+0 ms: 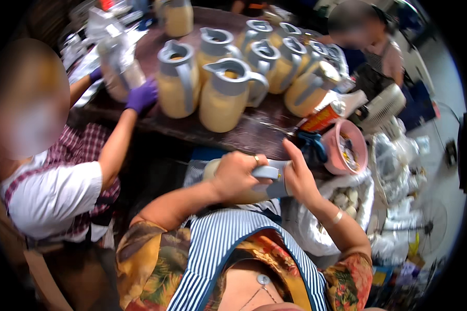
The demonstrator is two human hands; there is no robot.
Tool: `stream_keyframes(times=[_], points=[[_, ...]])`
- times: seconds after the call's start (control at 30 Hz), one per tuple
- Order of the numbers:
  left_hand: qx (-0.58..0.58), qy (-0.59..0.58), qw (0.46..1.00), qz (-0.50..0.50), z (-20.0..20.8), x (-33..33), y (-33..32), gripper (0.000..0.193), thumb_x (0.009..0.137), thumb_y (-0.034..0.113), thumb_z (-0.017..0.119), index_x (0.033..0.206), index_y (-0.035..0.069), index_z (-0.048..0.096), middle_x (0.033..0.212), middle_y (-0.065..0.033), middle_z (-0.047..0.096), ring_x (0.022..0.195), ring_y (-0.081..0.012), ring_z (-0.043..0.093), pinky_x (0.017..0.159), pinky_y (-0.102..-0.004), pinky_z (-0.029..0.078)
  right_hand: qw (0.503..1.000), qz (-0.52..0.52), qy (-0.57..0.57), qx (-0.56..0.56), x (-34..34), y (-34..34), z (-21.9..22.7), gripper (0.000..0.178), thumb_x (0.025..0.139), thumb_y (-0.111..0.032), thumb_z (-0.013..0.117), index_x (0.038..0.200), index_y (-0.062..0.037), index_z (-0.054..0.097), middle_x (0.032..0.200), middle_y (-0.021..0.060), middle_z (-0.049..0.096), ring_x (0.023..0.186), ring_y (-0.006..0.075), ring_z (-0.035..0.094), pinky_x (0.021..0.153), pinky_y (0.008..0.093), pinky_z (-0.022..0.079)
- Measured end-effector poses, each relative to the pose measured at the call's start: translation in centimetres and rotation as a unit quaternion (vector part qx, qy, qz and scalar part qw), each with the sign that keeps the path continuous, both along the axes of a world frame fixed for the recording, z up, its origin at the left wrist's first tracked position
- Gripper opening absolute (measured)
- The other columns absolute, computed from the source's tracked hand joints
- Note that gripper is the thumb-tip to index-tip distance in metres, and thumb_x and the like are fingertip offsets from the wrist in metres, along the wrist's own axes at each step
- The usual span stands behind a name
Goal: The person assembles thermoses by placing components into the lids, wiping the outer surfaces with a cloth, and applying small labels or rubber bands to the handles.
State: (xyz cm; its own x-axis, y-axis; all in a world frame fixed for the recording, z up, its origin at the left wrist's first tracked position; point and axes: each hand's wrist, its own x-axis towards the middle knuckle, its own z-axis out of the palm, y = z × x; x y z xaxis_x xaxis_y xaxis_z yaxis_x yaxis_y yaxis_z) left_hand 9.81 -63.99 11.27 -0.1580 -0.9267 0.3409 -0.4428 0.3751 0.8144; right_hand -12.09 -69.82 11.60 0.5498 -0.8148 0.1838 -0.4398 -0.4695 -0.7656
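In front of my apron I hold a pitcher (249, 196) with a pale yellowish body and a grey top, tipped on its side. My left hand (237, 172) is closed round its grey handle, and a ring shows on one finger. My right hand (301, 176) grips the grey top end, one finger sticking up; its other fingers are partly hidden. Beyond my hands, similar pitchers with grey rims and handles stand on the dark table, the nearest pitcher (222, 103) close to the table's front edge.
On my left a co-worker's purple-gloved hand (141, 96) is beside a clear-wrapped pitcher (120, 67). To my right are a red can (321, 116), a pink basket (342, 160) of small items and a white bag (316, 233) with round pale pieces. Another person stands across the dark table (259, 129).
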Motion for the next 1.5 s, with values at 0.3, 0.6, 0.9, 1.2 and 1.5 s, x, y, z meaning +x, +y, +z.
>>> stream_keyframes(times=[0.3,0.6,0.9,1.2,1.5], points=[[0.091,0.166,0.955,-0.228,-0.1,6.9,-1.3,0.028,0.071,0.01,0.083,0.093,0.003,0.067,0.078,-0.0039,0.068,0.074,-0.0084,0.06,0.069,-0.0275,0.047,0.786,0.514,0.122,-0.321,3.8,0.8,8.2,0.05,0.095,-0.059,0.041,0.12,-0.0209,0.061,0.143,0.0061,0.049,0.132,0.0348,0.046,0.109,0.0585,0.031],[0.15,0.193,0.942,-0.23,-2.8,10.9,-2.2,0.028,0.073,0.013,0.083,0.092,0.002,0.066,0.08,-0.0006,0.066,0.077,-0.0064,0.058,0.07,-0.025,0.046,0.594,0.656,0.073,-0.46,8.2,-3.3,6.3,0.051,0.094,-0.057,0.042,0.127,-0.0204,0.056,0.143,0.0031,0.049,0.132,0.0261,0.045,0.109,0.0599,0.034],[0.051,0.248,0.967,-0.002,-3.6,13.7,1.8,0.019,0.071,0.005,0.079,0.082,0.002,0.064,0.075,-0.0041,0.065,0.071,-0.0098,0.062,0.064,-0.0264,0.049,0.754,0.512,0.054,-0.408,14.0,-3.1,6.1,0.03,0.087,-0.03,0.061,0.11,-0.011,0.055,0.12,0.0076,0.055,0.118,0.028,0.052,0.088,0.0521,0.05],[-0.063,0.187,0.826,0.528,-0.9,16.6,9.5,0.016,0.084,0.006,0.075,0.091,0.004,0.061,0.083,-0.0009,0.064,0.075,-0.0089,0.059,0.067,-0.0258,0.05,0.966,0.168,-0.161,-0.109,24.2,-3.2,2.1,0.078,0.086,-0.037,0.07,0.145,-0.0019,0.033,0.145,0.0223,0.036,0.115,0.0334,0.056,0.093,0.0412,0.049],[-0.165,-0.063,0.693,0.699,-7.1,33.0,-7.6,0.06,0.088,0.048,0.067,0.111,-0.007,0.062,0.105,-0.0243,0.068,0.097,-0.0406,0.064,0.085,-0.0463,0.048,0.995,0.03,-0.084,-0.036,27.3,-5.6,-2.7,0.031,0.091,-0.023,0.065,0.105,-0.0011,0.048,0.081,0.0218,0.065,0.077,0.0426,0.063,0.066,0.0449,0.049]])
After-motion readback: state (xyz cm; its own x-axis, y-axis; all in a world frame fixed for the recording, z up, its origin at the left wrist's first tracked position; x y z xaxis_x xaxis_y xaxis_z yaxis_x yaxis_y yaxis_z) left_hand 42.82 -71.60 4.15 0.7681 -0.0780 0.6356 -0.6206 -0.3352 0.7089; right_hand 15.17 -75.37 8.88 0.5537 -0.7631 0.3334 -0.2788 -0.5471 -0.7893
